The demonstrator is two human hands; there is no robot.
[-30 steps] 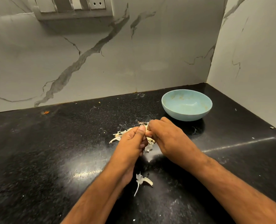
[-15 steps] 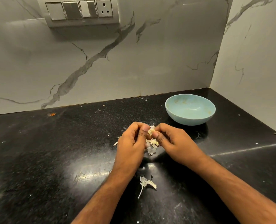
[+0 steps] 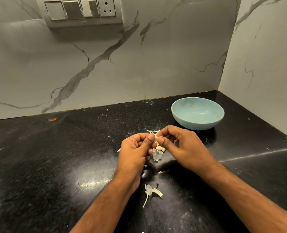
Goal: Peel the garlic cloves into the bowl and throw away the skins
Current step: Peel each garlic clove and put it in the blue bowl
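I pinch one garlic clove (image 3: 156, 138) between my left hand (image 3: 136, 152) and right hand (image 3: 183, 147), just in front of the single blue bowl (image 3: 197, 121). I judge short thumbnail pulls best. One skin heap (image 3: 158, 152) lies beneath; one stray skin (image 3: 150, 193) lies nearer me.

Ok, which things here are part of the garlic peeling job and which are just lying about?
Part of the job:
left hand
right hand
garlic clove, pinched by both
blue bowl, no cloves visible inside
loose skins under the hands
skin scrap nearer the person

Just lying about:
switch panel
orange speck on the counter
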